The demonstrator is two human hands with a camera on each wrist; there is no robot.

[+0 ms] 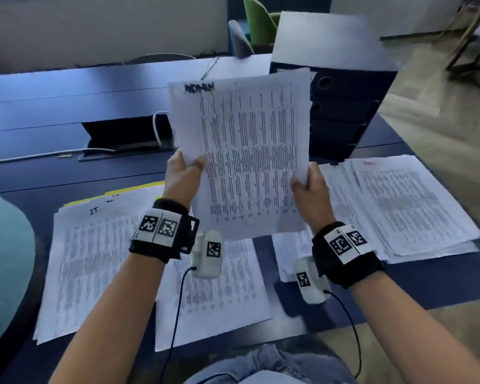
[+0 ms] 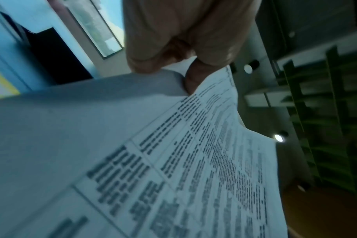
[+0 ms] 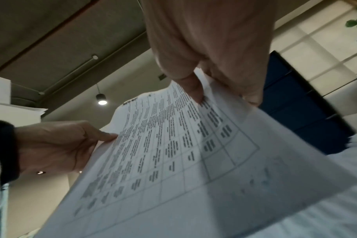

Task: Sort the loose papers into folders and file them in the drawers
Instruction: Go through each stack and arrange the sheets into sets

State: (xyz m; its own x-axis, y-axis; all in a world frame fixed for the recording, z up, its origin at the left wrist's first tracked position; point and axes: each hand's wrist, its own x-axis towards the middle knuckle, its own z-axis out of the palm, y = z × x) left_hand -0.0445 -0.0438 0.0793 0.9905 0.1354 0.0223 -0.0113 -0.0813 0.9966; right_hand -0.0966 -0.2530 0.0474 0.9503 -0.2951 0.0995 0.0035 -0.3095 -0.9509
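Both hands hold up a printed sheet (image 1: 247,151) full of table rows, with black handwriting at its top. My left hand (image 1: 185,173) pinches its left edge, thumb on the front. My right hand (image 1: 306,181) pinches the right edge. In the left wrist view the thumb and fingers (image 2: 192,80) clamp the paper (image 2: 173,161); the right wrist view shows the same pinch (image 3: 196,90) on the sheet (image 3: 173,153). Below, loose paper stacks lie at the left (image 1: 94,259), centre (image 1: 219,295) and right (image 1: 399,206). A yellow folder (image 1: 117,196) peeks from under the left stack.
A dark blue drawer unit (image 1: 341,112) stands behind the held sheet on the dark blue table (image 1: 67,106). A white cable (image 1: 158,128) comes out of a table hatch (image 1: 125,137). A teal chair (image 1: 3,259) is at the left.
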